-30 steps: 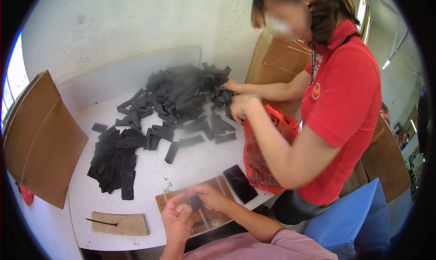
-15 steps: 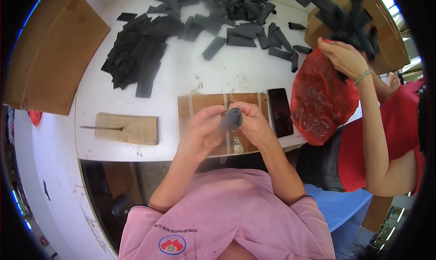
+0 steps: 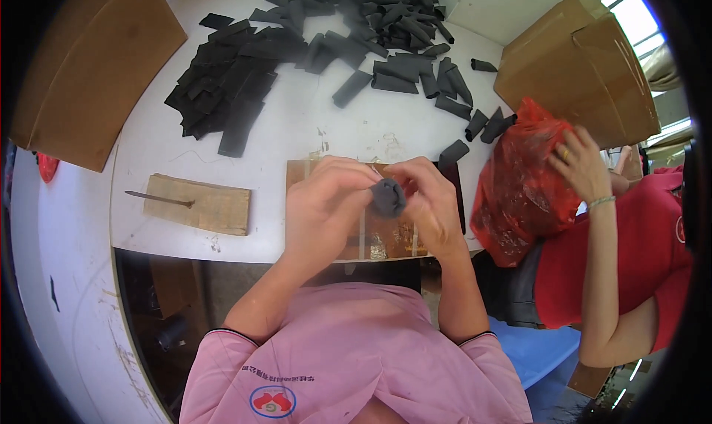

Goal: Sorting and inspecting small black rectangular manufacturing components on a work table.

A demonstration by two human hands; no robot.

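A soft black tube is pinched between my two hands, its open end toward me. My left hand grips its left side with thumb and fingers. On the other side, my right hand has its fingertips at the tube's right edge. Both hands are over a brown taped board at the table's front edge. Behind the hands lie a pile of flat black pieces and a heap of similar black tubes.
To the left is a wooden block with a nail. A co-worker's hand touches a red plastic bag at right. Cardboard boxes flank the table. A dark phone lies partly covered by a loose tube.
The co-worker's bunch of black tubes is gone from their hand, and the red bag looks fuller. Loose tubes now lie beside the bag and over the phone. My right hand's fingers have shifted.
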